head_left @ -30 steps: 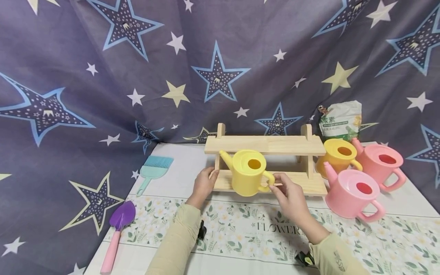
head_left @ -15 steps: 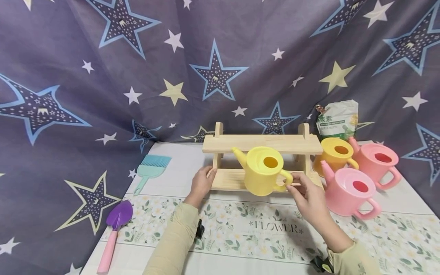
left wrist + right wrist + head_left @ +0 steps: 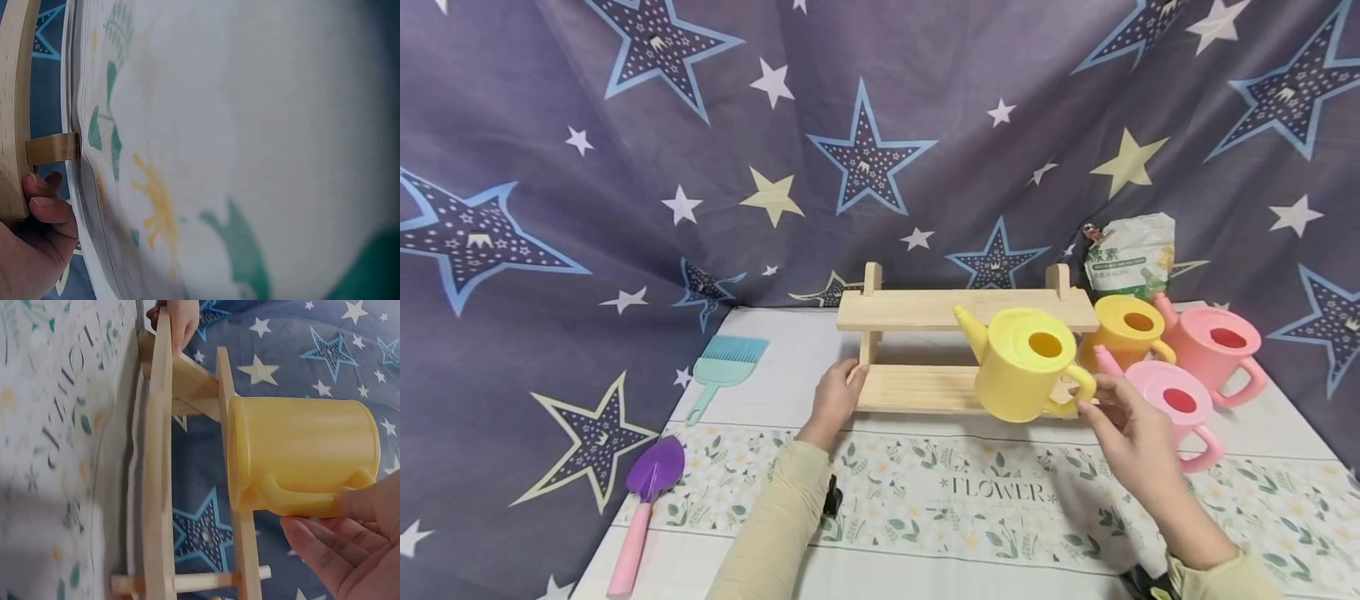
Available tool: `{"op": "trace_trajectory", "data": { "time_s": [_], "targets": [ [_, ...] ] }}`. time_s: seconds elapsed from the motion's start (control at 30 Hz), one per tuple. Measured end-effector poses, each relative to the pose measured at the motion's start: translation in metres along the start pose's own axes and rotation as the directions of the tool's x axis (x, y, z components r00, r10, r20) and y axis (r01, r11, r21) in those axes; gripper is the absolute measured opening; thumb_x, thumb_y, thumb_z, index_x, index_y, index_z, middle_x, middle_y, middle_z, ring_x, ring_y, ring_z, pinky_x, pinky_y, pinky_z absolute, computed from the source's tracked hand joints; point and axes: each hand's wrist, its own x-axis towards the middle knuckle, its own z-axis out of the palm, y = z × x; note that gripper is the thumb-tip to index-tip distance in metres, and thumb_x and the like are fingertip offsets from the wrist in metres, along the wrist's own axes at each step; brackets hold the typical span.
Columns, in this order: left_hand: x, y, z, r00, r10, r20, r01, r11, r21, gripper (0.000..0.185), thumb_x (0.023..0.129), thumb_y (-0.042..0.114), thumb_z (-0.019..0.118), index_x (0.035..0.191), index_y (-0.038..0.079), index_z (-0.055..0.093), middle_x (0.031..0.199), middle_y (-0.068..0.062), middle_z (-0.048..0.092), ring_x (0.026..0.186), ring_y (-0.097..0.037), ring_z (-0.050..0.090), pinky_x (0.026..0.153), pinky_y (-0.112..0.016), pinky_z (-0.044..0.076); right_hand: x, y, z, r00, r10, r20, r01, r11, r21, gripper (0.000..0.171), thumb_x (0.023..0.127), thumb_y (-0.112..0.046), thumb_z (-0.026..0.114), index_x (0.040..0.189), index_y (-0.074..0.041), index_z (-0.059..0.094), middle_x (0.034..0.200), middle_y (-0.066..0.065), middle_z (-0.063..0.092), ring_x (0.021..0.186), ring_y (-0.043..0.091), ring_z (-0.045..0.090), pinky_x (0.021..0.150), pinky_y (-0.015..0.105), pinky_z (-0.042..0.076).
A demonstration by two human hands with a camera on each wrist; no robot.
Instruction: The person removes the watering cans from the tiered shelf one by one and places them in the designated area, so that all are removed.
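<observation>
A purple trowel [image 3: 655, 469] and blue brush [image 3: 730, 362] lie left on the floral cloth [image 3: 925, 500]; two pink cans [image 3: 1180, 408] crowd the right. The left hand [image 3: 835, 400] grips the wooden shelf [image 3: 925, 310] end, while the right hand [image 3: 1131, 425] pinches the yellow watering can [image 3: 1022, 367] by its handle, raised before the shelf's right end.

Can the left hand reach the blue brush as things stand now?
Probably yes: the left hand grips the wooden shelf's left end, and bare tablecloth separates it from the blue brush.
</observation>
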Motion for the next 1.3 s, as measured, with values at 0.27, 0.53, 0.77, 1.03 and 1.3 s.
{"op": "trace_trajectory", "data": {
  "time_s": [0.27,0.53,0.77,1.03,1.3],
  "targets": [
    [0.0,0.0,0.0,1.0,-0.012,0.012,0.012,1.0,0.005,0.04,0.089,0.042,0.046,0.115,0.014,0.056,0.108,-0.006,0.057,0.1,-0.022,0.053,0.087,-0.04,0.044,-0.003,0.004,-0.036,0.994,0.03,-0.101,-0.037,0.996,-0.076,0.038,0.074,0.006,0.065,0.11,-0.004,0.056,0.095,0.003,0.062,0.077,-0.009,0.057,0.064,0.006,0.046],
    [0.0,0.0,0.0,1.0,-0.016,0.014,0.015,1.0,0.002,0.04,0.089,0.041,0.047,0.116,0.014,0.056,0.11,-0.006,0.056,0.102,-0.023,0.053,0.088,-0.041,0.043,-0.009,0.007,-0.069,0.974,0.122,-0.192,-0.157,0.971,-0.182,0.035,0.079,-0.002,0.064,0.112,-0.006,0.055,0.089,-0.033,0.051,0.068,-0.017,0.053,0.052,0.004,0.044],
    [0.0,-0.001,-0.002,1.0,-0.018,0.013,0.018,1.0,-0.002,0.041,0.089,0.041,0.047,0.117,0.013,0.055,0.113,-0.007,0.056,0.106,-0.025,0.051,0.09,-0.042,0.041,-0.012,0.015,-0.091,0.943,0.16,-0.293,-0.236,0.94,-0.246,0.035,0.08,-0.002,0.062,0.114,-0.006,0.054,0.098,-0.023,0.056,0.069,-0.024,0.047,0.054,-0.001,0.039],
    [0.0,-0.002,-0.003,0.999,-0.032,0.021,0.032,0.999,-0.007,0.04,0.089,0.041,0.047,0.117,0.013,0.055,0.111,-0.006,0.056,0.105,-0.023,0.052,0.09,-0.041,0.041,-0.015,0.028,-0.113,0.944,-0.017,-0.328,-0.016,0.995,-0.099,0.039,0.08,0.017,0.05,0.117,0.004,0.048,0.1,-0.021,0.052,0.08,-0.015,0.052,0.068,0.001,0.041],
    [-0.001,-0.001,-0.005,0.999,-0.031,0.013,0.031,0.999,-0.005,0.041,0.089,0.041,0.046,0.117,0.012,0.055,0.112,-0.006,0.056,0.105,-0.023,0.051,0.091,-0.041,0.041,-0.032,0.105,-0.144,0.939,-0.075,-0.334,0.027,0.989,-0.147,0.035,0.087,0.009,0.043,0.122,0.004,0.044,0.108,-0.017,0.051,0.098,-0.009,0.048,0.079,0.002,0.037]
  ]
}}
